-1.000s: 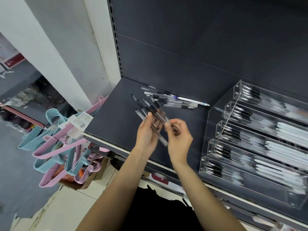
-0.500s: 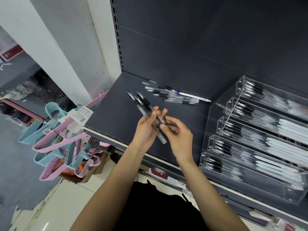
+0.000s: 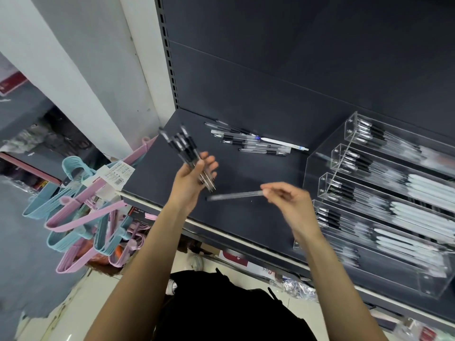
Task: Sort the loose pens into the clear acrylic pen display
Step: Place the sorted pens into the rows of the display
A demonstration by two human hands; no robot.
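Note:
My left hand [image 3: 190,179] grips a bundle of black-capped clear pens [image 3: 183,148], fanned upward to the left above the dark shelf. My right hand [image 3: 289,201] pinches one clear pen [image 3: 234,195] by its end; the pen lies almost level, pointing left toward the bundle. Several loose pens [image 3: 253,142], one white among them, lie at the back of the shelf. The clear acrylic pen display [image 3: 384,193] stands on the right, its stepped tiers holding rows of pens.
The dark shelf [image 3: 157,173] has a pale front edge and a slotted upright at its back left. Pink and blue hangers [image 3: 81,207] dangle off the left end, below the shelf. Packaged goods sit on the lower shelf.
My right hand has pulled one pen out of the bundle and moved right, away from my left hand. The left hand has tilted the bundle more upright.

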